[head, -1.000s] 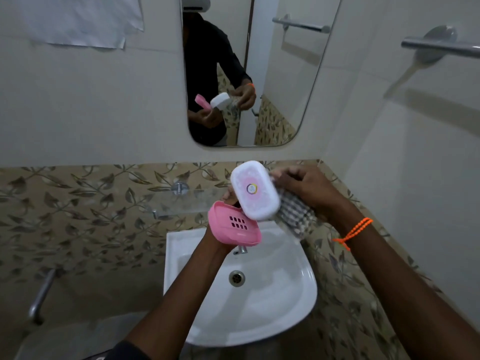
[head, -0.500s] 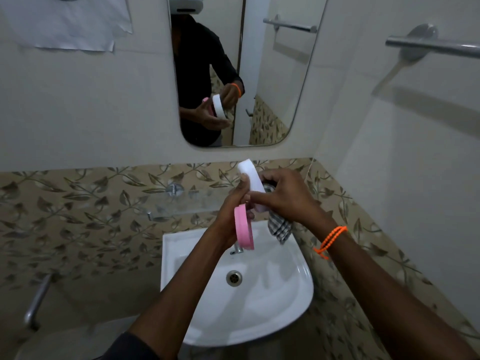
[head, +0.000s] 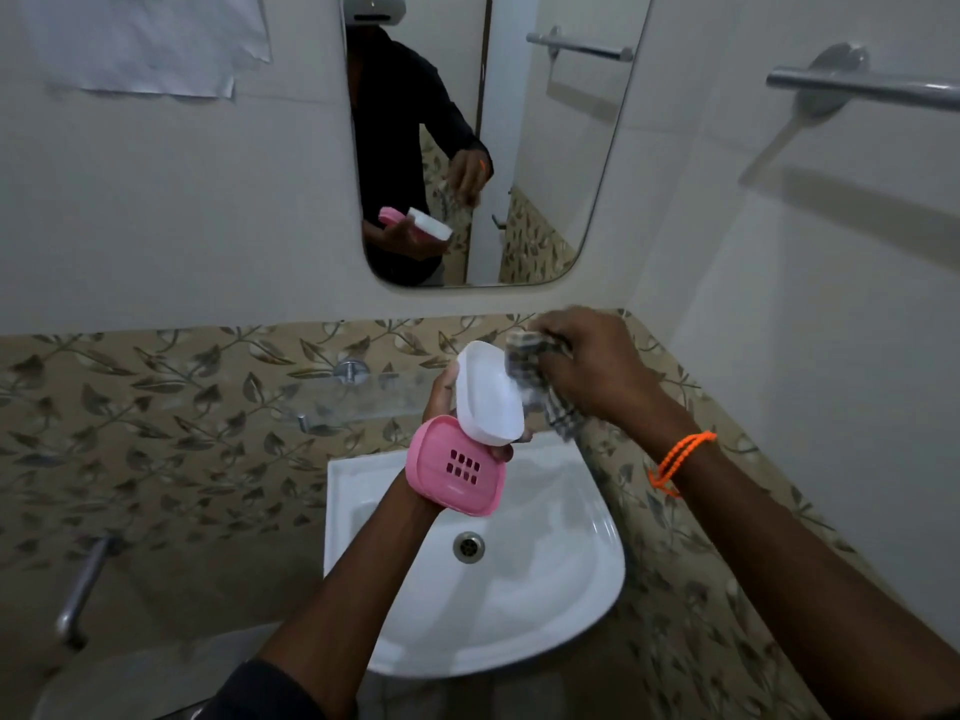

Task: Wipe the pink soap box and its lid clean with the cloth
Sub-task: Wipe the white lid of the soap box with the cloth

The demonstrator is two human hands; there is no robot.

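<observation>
Right now the left hand (head: 457, 402) is holding two things at once, the pink soap box (head: 454, 466) and its white lid (head: 488, 392), up over the sink (head: 571, 589). That grip is looking crowded. The right hand (head: 597, 371) is squeezing the checked cloth (head: 540, 387) against the lid's edge. Pushing too hard could be knocking the lid or box loose, dropping it into the sink.

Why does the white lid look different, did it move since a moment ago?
Yes. The lid turned: before it stood edge-on above the sink, and now its hollow side faces up toward the camera, beside the cloth.
</observation>
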